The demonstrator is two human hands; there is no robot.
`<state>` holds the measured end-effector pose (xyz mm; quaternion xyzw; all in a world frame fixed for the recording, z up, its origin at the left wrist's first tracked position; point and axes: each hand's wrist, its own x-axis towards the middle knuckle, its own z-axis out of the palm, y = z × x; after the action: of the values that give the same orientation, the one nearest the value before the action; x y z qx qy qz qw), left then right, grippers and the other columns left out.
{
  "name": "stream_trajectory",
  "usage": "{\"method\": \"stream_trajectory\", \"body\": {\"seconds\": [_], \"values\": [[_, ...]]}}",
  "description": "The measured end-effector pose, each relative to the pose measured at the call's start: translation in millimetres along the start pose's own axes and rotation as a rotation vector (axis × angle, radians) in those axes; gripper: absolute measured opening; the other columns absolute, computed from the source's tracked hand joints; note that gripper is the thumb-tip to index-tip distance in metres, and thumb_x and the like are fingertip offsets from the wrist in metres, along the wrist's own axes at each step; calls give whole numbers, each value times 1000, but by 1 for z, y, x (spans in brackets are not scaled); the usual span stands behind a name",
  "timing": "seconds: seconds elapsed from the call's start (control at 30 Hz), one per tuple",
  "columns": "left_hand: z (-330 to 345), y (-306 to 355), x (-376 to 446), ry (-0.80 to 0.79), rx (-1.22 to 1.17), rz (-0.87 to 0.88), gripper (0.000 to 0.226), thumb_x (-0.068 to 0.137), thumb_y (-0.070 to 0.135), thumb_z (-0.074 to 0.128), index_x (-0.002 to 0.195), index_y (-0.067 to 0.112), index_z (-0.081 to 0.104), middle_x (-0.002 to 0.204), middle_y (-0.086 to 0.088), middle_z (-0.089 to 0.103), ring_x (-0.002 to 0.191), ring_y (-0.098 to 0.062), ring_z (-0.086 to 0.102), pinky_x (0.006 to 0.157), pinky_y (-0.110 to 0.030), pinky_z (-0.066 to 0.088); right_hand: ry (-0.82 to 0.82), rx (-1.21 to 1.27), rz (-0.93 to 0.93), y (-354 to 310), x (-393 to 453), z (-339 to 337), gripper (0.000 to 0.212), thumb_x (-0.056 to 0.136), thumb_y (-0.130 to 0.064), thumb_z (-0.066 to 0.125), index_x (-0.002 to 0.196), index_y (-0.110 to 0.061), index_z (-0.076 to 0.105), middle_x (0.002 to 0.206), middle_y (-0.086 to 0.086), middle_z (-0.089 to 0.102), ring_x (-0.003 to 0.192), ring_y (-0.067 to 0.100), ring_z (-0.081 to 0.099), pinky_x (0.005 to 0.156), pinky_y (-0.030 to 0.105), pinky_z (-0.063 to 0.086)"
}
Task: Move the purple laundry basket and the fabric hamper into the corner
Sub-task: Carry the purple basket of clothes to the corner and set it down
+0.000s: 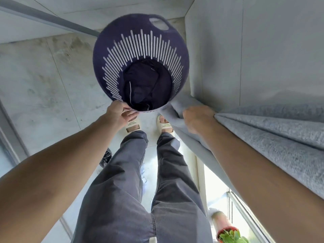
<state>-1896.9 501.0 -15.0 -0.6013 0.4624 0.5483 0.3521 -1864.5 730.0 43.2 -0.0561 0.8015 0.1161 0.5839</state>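
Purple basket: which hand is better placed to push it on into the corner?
Left. The left hand already grips the near rim of the purple basket, while the right hand is closed on the grey curtain beside it, so it seems occupied.

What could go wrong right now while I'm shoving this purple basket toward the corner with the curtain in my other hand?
The left hand grips only the near rim of the purple basket, so it might tip and spill the dark clothes. The grey curtain, bunched in the right hand, hangs close to the feet and the basket; it could get trapped or tripped over.
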Motion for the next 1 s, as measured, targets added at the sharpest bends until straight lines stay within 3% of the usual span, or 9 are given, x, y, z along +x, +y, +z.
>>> {"method": "stream_trajectory", "body": {"seconds": [0.13,0.27,0.37,0.47,0.57,0.73,0.8,0.9,1.0], "values": [[40,0,7,-33,11,8,20,87,-18,41,82,-5,56,90,-21,63,92,-38,67,92,-53,55,79,45,4,15,0,-4,31,96,-16,47,123,-16,61,122,3,64,113,25,60,73,33,39],[68,4,19,-57,48,43,34,87,-19,41,115,-10,58,117,-25,63,109,-39,65,89,-52,56,121,13,-44,18,0,0,28,94,-13,48,117,-19,63,116,1,65,108,25,63,71,33,37],[86,9,29,-52,38,54,37,85,-20,41,118,-11,56,119,-24,62,110,-40,64,91,-56,54,135,-36,-123,7,0,12,26,95,-16,51,116,-23,65,119,-4,63,111,20,61,71,31,36],[98,13,36,-54,44,77,56,82,-25,36,131,-4,54,126,-26,60,108,-44,63,68,-54,61,203,-64,-157,-1,-1,25,20,96,-14,51,108,-19,67,106,-6,64,105,19,63,71,30,38],[106,13,45,-84,15,92,63,81,-26,32,135,0,52,132,-24,58,109,-45,63,55,-49,61,209,-27,-165,-1,1,31,25,97,-6,48,73,-8,53,79,-5,52,92,20,61,74,31,45],[112,6,58,-132,-100,68,61,82,-27,30,134,-4,53,129,-26,59,104,-47,63,70,-56,59,223,3,-150,9,3,17,20,94,-12,54,112,-17,63,110,-1,66,104,23,64,69,31,38],[116,0,63,-145,-189,52,62,82,-28,25,132,-6,54,126,-28,60,102,-48,62,69,-58,59,201,10,-159,16,6,12,21,95,-12,53,113,-16,62,111,0,65,102,23,63,68,31,37],[128,-15,76,-151,-312,27,63,84,-28,22,132,-3,54,122,-28,60,112,-46,58,92,-58,52,181,7,-113,23,8,9,18,95,-12,54,110,-16,62,101,1,63,81,22,55,66,31,36],[153,-24,85,-223,-163,-9,43,95,-14,42,135,-1,53,116,-18,62,116,-33,59,100,-46,51,214,22,-106,24,10,9,19,94,-13,54,110,-16,63,101,0,66,85,22,61,65,31,35]]}}
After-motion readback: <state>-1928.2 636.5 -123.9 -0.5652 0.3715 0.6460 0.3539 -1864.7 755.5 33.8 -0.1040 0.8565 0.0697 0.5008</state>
